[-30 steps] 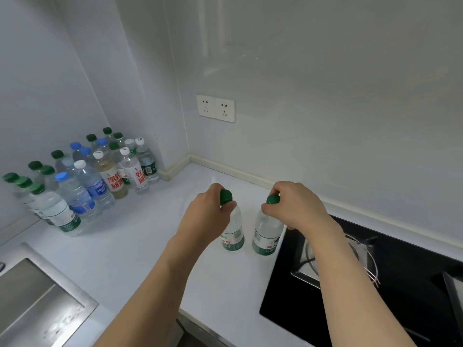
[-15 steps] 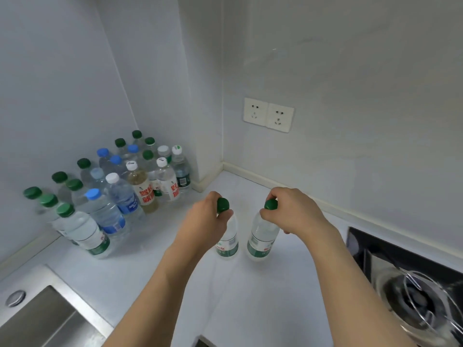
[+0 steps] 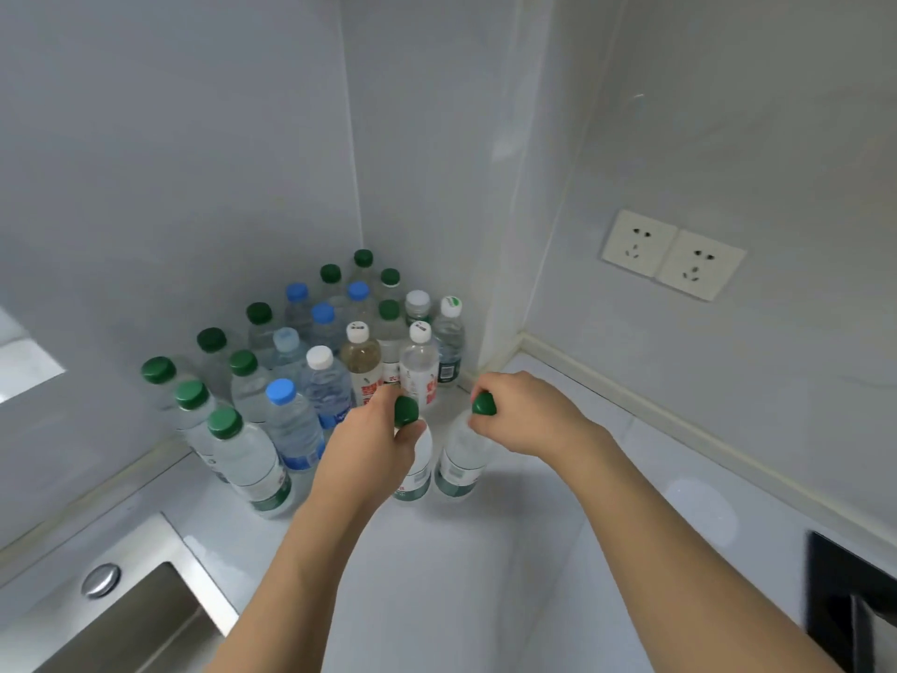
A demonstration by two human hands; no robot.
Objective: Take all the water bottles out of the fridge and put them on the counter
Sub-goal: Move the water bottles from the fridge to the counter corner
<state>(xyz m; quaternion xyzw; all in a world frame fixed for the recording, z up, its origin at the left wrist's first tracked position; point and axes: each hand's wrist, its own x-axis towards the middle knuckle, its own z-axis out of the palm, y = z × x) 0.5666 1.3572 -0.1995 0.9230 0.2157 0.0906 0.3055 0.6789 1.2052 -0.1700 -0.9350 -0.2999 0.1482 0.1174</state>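
At far left, about 8 o'clock, we see the steel sink [image 3: 121, 619] with a round metal fitting on its rim, set into the white counter [image 3: 485, 575]. Moving right, a cluster of bottles [image 3: 310, 371] stands upright in the wall corner at 10 to 11 o'clock, with green, blue and white caps, packed close together. Its nearest green-capped bottle [image 3: 247, 459] stands just beside our left forearm, and two white-capped bottles with red labels sit directly behind the left hand, hemming in the space at 12 o'clock.

Near centre, our left hand [image 3: 369, 449] grips the neck of the left bottle [image 3: 415, 473] from above, fingers curled round it just under the green cap, which shows between thumb and fingers. The body hangs below the fist toward 6 o'clock, long axis near upright, cap tipped slightly toward 11 o'clock. We cannot tell whether its base touches the counter.

Just beside it, the right bottle [image 3: 461, 459] leans with its cap toward 1 o'clock and its base toward 7 o'clock, base at or near the counter. Our right hand [image 3: 529, 415] pinches it at the cap, the body extending down and left of the fingers. The two bottles stand close, labels nearly touching.

Further right, a double wall socket [image 3: 672, 255] sits at 2 o'clock, and the black edge of a hob [image 3: 849, 604] at 4 o'clock.
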